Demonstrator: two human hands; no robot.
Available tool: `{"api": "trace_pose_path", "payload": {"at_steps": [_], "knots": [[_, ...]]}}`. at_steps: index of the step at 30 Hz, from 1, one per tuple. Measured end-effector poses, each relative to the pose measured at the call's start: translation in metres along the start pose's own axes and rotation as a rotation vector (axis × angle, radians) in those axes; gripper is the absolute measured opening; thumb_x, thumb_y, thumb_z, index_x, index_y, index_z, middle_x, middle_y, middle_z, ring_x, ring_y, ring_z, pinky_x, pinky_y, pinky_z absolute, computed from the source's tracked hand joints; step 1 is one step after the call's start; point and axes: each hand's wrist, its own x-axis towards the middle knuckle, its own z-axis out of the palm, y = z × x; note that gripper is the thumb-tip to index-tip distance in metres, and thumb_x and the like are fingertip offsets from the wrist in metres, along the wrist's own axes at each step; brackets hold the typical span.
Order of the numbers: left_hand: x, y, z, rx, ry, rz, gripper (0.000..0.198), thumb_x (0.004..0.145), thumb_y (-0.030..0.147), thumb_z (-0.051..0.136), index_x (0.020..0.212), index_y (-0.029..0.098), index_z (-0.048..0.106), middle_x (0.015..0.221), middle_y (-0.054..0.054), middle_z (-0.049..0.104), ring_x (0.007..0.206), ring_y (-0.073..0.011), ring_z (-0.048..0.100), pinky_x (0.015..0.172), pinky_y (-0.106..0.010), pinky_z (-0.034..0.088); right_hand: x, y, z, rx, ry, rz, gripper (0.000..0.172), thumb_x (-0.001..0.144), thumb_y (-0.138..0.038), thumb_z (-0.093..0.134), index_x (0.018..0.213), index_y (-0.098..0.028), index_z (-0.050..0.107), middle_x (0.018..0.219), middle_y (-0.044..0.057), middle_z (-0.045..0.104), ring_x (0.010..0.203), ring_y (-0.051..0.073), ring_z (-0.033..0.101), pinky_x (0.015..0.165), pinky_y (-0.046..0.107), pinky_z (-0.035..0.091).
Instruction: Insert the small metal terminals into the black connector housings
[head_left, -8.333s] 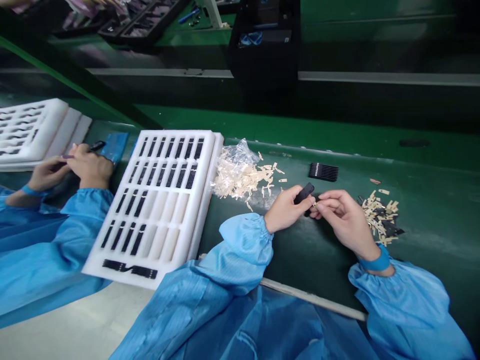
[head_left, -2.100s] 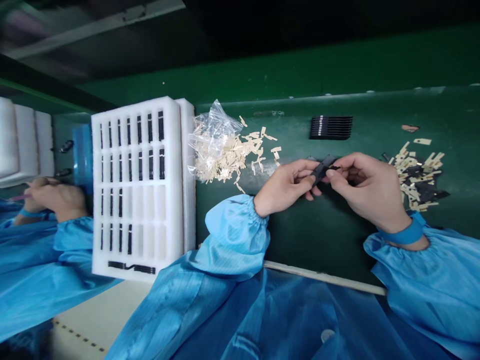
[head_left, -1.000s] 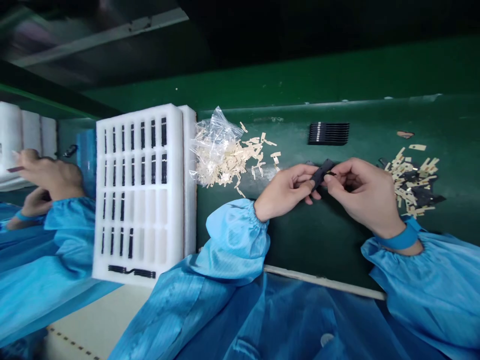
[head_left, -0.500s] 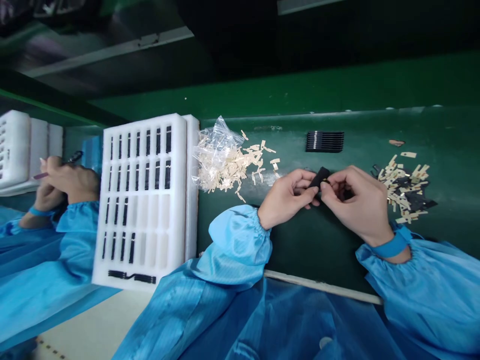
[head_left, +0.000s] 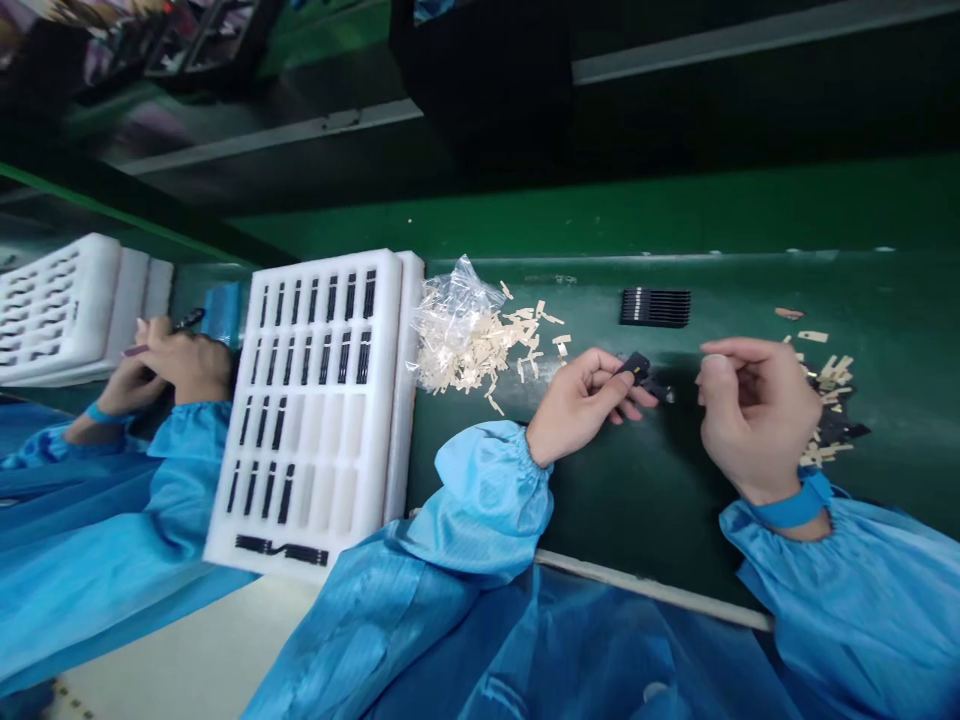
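Observation:
My left hand [head_left: 581, 400] pinches a small flat black part [head_left: 636, 366] between thumb and fingers. A tiny yellow patch shows on its face. Just beyond the fingertips is a dark piece [head_left: 660, 391], partly hidden; I cannot tell whether it is joined to the part. My right hand [head_left: 761, 415] hovers to the right, apart from the part, its fingers curled and the thumb close to the index finger. Anything between them is too small to make out. Behind my right hand lies a pile of cream tabs and black pieces [head_left: 834, 410], partly covered by it.
A neat row of black strips [head_left: 655, 308] lies farther back. Left of my hands are loose cream tabs [head_left: 480, 350] under a clear plastic bag [head_left: 459, 290]. A white foam tray [head_left: 330, 265] holds black strips in slots. A co-worker's hands [head_left: 172, 360] are at far left.
My right hand has drawn away to the right from the black part, which stays in my left hand and has turned, showing its yellow patch. The view has shifted slightly.

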Motion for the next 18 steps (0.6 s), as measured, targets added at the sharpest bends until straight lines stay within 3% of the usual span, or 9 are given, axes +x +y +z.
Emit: {"api": "trace_pose_path", "payload": {"at_steps": [3,6,12,18], "knots": [[0.000,-0.001,0.001,0.041,-0.008,0.066,0.022,0.099,0.032,0.060,0.112,0.016,0.053,0.105,-0.012,0.078,0.081,-0.0121,0.072,0.065,-0.021,0.051,0.000,-0.003,0.004,-0.090,-0.121,-0.094,0.009,0.096,-0.032,0.064,0.101,-0.025,0.069,0.083,0.004,0.068,0.070,0.019,0.065,0.066,0.035,0.054],[0.000,-0.005,0.002,0.063,-0.016,0.123,0.025,0.097,0.020,0.060,0.120,0.016,0.052,0.103,-0.009,0.076,0.085,-0.0112,0.072,0.071,-0.021,0.052,-0.001,-0.007,0.008,-0.120,-0.209,-0.163,0.018,0.095,-0.026,0.065,0.113,-0.025,0.068,0.093,0.005,0.067,0.072,0.018,0.065,0.066,0.034,0.056],[0.002,-0.015,0.006,-0.035,-0.002,0.074,0.027,0.092,0.013,0.063,0.116,0.018,0.052,0.103,-0.005,0.074,0.085,-0.0112,0.074,0.081,-0.025,0.057,-0.006,-0.006,0.011,-0.177,-0.180,-0.263,0.012,0.092,-0.020,0.067,0.104,-0.024,0.067,0.091,0.005,0.068,0.072,0.017,0.063,0.065,0.033,0.054],[-0.003,-0.019,0.017,0.038,0.108,0.075,0.023,0.090,0.017,0.069,0.105,0.018,0.052,0.101,-0.005,0.074,0.095,-0.0141,0.074,0.087,-0.027,0.057,-0.006,-0.011,0.013,-0.195,-0.136,-0.190,0.010,0.087,-0.016,0.067,0.083,-0.023,0.061,0.071,-0.001,0.060,0.060,0.014,0.055,0.055,0.030,0.046]]}}
